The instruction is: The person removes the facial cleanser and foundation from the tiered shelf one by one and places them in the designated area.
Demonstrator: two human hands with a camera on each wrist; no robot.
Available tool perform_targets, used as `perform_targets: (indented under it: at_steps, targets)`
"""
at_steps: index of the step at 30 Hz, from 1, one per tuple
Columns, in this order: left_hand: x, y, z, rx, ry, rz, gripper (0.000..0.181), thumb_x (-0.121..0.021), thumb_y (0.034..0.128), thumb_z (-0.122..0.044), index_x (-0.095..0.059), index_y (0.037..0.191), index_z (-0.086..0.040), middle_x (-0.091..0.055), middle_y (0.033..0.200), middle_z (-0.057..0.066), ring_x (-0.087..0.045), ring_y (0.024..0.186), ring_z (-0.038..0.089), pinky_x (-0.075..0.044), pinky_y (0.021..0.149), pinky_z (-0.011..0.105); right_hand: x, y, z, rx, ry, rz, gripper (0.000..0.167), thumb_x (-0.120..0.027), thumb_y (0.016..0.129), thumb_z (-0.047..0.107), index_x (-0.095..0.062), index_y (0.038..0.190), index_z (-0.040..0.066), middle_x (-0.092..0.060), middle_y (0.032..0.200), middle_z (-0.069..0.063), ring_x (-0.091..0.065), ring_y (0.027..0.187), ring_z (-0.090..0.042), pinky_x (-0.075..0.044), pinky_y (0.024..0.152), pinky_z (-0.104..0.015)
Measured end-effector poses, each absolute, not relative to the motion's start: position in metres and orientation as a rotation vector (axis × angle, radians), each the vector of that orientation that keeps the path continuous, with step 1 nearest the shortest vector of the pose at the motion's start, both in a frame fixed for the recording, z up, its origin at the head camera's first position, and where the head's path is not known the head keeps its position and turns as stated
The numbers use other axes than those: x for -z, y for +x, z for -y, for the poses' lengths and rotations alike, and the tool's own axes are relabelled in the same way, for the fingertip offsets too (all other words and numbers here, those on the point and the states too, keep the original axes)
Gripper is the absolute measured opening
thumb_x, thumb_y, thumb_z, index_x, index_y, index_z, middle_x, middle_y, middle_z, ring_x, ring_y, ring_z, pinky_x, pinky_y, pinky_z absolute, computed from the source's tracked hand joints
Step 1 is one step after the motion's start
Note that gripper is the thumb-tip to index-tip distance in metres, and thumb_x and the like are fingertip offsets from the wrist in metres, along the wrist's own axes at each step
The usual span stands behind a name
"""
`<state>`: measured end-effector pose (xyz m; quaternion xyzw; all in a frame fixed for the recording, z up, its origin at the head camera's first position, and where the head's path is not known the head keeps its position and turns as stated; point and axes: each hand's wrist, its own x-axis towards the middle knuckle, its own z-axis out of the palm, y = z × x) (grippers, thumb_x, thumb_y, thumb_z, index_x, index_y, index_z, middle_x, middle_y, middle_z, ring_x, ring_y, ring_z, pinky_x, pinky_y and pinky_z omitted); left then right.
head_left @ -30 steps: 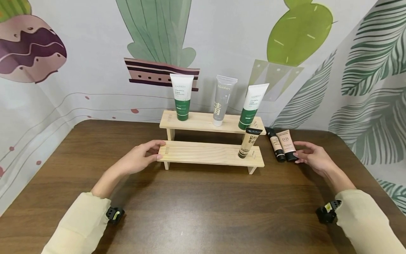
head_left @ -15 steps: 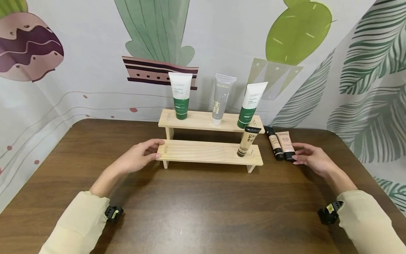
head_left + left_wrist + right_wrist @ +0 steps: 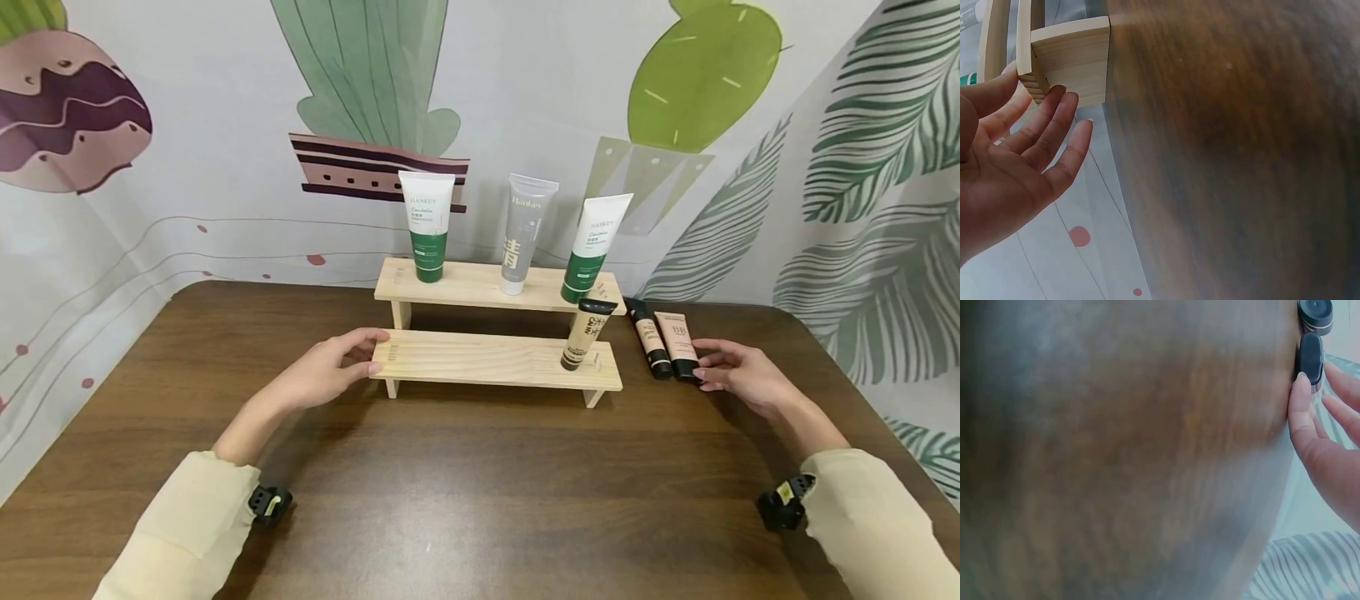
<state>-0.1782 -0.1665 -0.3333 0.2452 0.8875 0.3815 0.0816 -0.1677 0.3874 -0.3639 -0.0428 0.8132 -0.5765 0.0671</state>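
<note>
My left hand [image 3: 330,367] holds the left end of the lower step of a two-step wooden display stand [image 3: 465,358]. In the left wrist view the thumb and fingers lie about the step's corner [image 3: 1072,56]. At the right, my right hand [image 3: 742,379] has thumb and fingers at the side and black cap of a beige BB cream tube [image 3: 678,342] lying on the table. The right wrist view shows the thumb against that cap [image 3: 1311,356]. A slimmer beige tube with a black cap [image 3: 651,342] lies beside it.
Two white-and-green tubes [image 3: 429,229] [image 3: 595,250] and a grey tube [image 3: 527,237] stand on the upper step. A small gold tube [image 3: 585,337] stands at the lower step's right end. A patterned cloth [image 3: 225,167] hangs behind the brown table [image 3: 450,483].
The BB cream tube has shifted slightly right, widening its gap from the slimmer tube, and my right hand has moved a little with it. My left hand keeps its place on the stand.
</note>
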Motion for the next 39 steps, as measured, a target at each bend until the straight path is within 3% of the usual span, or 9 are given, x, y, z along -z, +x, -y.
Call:
perform_targets:
  at_steps: [7, 12, 20, 25, 31, 39]
  targets:
    - [0.334, -0.178, 0.167, -1.137, 0.733, -2.659, 0.039, -0.057, 0.0905, -0.009, -0.047, 0.127, 0.000, -0.058, 0.108, 0.018, -0.057, 0.098, 0.031, -0.043, 0.084, 0.045, 0.363, -0.170, -0.385, 1.510, -0.081, -2.598, 0.047, -0.059, 0.084, -0.006, -0.038, 0.127, -0.011, -0.047, 0.100, -0.020, -0.057, 0.077, -0.006, -0.051, 0.065, -0.028]
    - [0.334, -0.178, 0.166, -1.141, 0.732, -2.661, 0.038, -0.057, 0.0904, -0.009, -0.047, 0.127, 0.000, -0.057, 0.108, 0.018, -0.057, 0.098, 0.030, -0.043, 0.084, 0.045, 0.360, -0.168, -0.384, 1.460, -0.060, -2.625, 0.054, -0.059, 0.085, -0.004, -0.030, 0.129, -0.016, -0.045, 0.106, -0.027, -0.057, 0.077, -0.006, -0.052, 0.065, -0.030]
    - [0.335, -0.179, 0.165, -1.126, 0.734, -2.673, 0.037, -0.056, 0.0903, -0.008, -0.048, 0.125, 0.000, -0.058, 0.106, 0.017, -0.057, 0.095, 0.029, -0.043, 0.081, 0.044, 0.350, -0.160, -0.385, 1.355, -0.123, -2.683, 0.058, -0.058, 0.089, 0.004, -0.027, 0.134, -0.014, -0.042, 0.115, -0.035, -0.058, 0.081, -0.003, -0.052, 0.066, -0.033]
    - [0.333, -0.178, 0.164, -1.121, 0.725, -2.673, 0.036, -0.056, 0.0905, -0.007, -0.048, 0.125, 0.000, -0.057, 0.107, 0.018, -0.057, 0.096, 0.030, -0.043, 0.080, 0.043, 0.342, -0.156, -0.384, 1.335, -0.215, -2.735, 0.052, -0.059, 0.088, 0.004, -0.033, 0.130, -0.013, -0.046, 0.110, -0.034, -0.061, 0.077, -0.011, -0.052, 0.064, -0.034]
    - [0.331, -0.177, 0.164, -1.120, 0.721, -2.674, 0.037, -0.056, 0.0904, -0.007, -0.048, 0.125, 0.000, -0.057, 0.108, 0.019, -0.057, 0.096, 0.030, -0.043, 0.080, 0.043, 0.330, -0.153, -0.376, 1.287, -0.290, -2.778, 0.048, -0.062, 0.087, 0.006, -0.040, 0.128, -0.004, -0.051, 0.104, -0.026, -0.062, 0.076, -0.019, -0.052, 0.063, -0.035]
    - [0.330, -0.177, 0.165, -1.117, 0.717, -2.680, 0.037, -0.056, 0.0903, -0.007, -0.048, 0.126, 0.000, -0.057, 0.107, 0.018, -0.056, 0.096, 0.030, -0.043, 0.079, 0.042, 0.313, -0.150, -0.351, 1.329, -0.422, -2.738, 0.047, -0.062, 0.085, 0.003, -0.044, 0.128, 0.002, -0.058, 0.099, -0.003, -0.062, 0.080, -0.013, -0.052, 0.065, -0.031]
